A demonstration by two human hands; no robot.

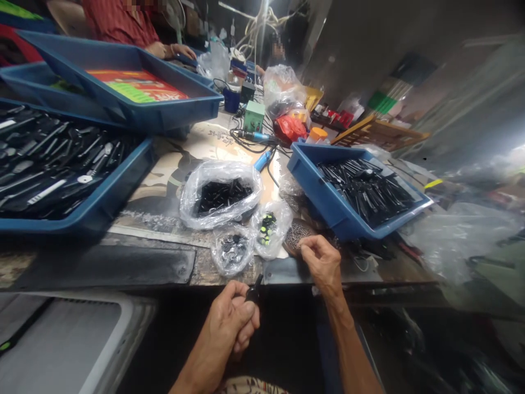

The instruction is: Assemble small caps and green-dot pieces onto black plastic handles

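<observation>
Small black part [254,289] clamped in the left hand [229,323], just in from the near edge of the workbench [156,219]. Fingers [247,320] and thumb curled closed around its lower end, with only the upper end showing above the fist. Long axis tilted, tip pointing forward and up toward the right, away from the body. Exact shape hard to make out, with most of the part hidden by the fingers and its dark surface lost against the shadow below the bench.

Right hand [322,264] nearby, well forward of the left, with fingertips [305,246] pinched together beside a heap of small metal bits [297,234]. Anything between those fingertips too small to tell.

Next to the heap, a small plastic bag of green-and-black pieces [268,230] and another of dark round pieces [232,250]. Behind them, a larger plastic bag of black parts [219,197]. To the right, a blue tray [328,191] piled with long black pieces, tilted up on the clutter beneath it. To the left, a longer blue tray [82,216] of black and silver pieces, partly cut off by the frame, and further blue trays [123,65] stacked beyond it. Farther back, a green box [254,116], tangled cables [250,141] and a co-worker's hands [180,52] below a red sleeve.
</observation>
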